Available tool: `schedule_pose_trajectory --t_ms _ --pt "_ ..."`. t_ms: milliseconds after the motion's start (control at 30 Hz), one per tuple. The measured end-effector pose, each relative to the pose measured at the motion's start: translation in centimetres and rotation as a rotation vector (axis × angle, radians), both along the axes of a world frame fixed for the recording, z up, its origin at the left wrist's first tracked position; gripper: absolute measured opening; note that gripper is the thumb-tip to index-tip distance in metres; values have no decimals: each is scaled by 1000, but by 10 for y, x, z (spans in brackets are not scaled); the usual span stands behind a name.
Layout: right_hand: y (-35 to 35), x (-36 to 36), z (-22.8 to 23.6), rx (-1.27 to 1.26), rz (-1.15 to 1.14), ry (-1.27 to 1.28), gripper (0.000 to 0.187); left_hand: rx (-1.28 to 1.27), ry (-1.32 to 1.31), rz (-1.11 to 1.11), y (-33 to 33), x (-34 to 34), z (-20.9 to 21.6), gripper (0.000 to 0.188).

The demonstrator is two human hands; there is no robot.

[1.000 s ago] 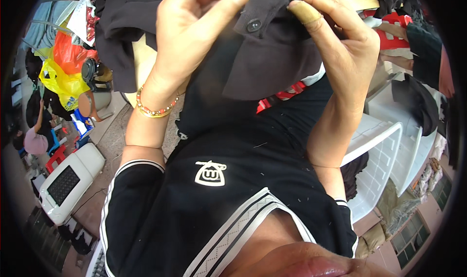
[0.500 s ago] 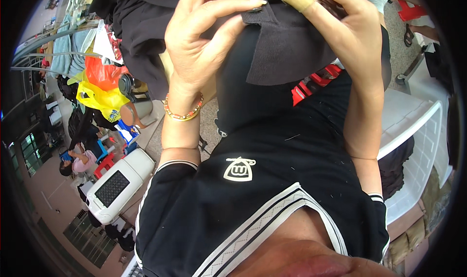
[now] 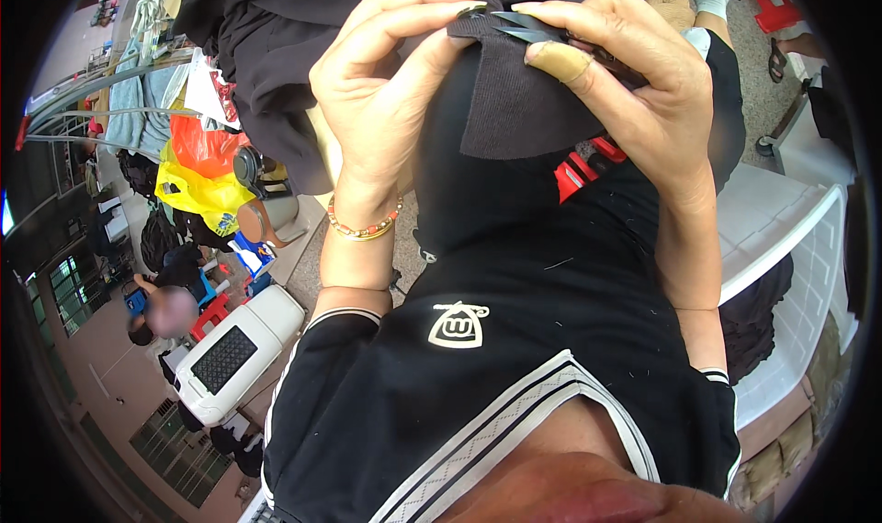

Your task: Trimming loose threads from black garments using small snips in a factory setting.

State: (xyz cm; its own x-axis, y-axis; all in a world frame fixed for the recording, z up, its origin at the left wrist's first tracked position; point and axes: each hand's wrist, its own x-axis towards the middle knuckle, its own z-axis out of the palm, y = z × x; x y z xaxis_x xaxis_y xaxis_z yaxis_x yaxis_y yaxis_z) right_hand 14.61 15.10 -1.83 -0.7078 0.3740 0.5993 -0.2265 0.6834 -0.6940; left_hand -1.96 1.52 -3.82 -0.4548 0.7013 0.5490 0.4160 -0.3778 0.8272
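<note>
Clearly, the left grip (image 3: 381, 82) pinches dark cloth (image 3: 514, 109) while the right grip (image 3: 648, 77) holds snips (image 3: 529, 35), blades parted.

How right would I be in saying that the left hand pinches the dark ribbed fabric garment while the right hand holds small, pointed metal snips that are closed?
Almost: the small, pointed metal snips are open, not closed; the head view shows their tips apart. The left hand does pinch the dark ribbed fabric garment, and the right hand does hold the snips.

Garment workshop: heaped dark cloth (image 3: 266, 22), snips (image 3: 535, 35), white crate (image 3: 813, 293)
</note>
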Motion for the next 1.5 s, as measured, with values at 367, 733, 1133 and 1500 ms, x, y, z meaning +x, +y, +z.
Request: schedule_pose_trajectory --t_ms 367,733,1133,1500 --pt "2 -5 1 -18 29 -7 27 -15 -92 -32 4 10 10 17" --pt "2 -3 0 -47 27 -34 27 -33 -90 -56 0 0 -2 20" --pt "0 -7 -3 -30 13 17 27 -24 -222 -85 3 10 8 15" --pt "4 -14 11 -126 31 -38 27 -55 -279 -109 4 6 13 14"
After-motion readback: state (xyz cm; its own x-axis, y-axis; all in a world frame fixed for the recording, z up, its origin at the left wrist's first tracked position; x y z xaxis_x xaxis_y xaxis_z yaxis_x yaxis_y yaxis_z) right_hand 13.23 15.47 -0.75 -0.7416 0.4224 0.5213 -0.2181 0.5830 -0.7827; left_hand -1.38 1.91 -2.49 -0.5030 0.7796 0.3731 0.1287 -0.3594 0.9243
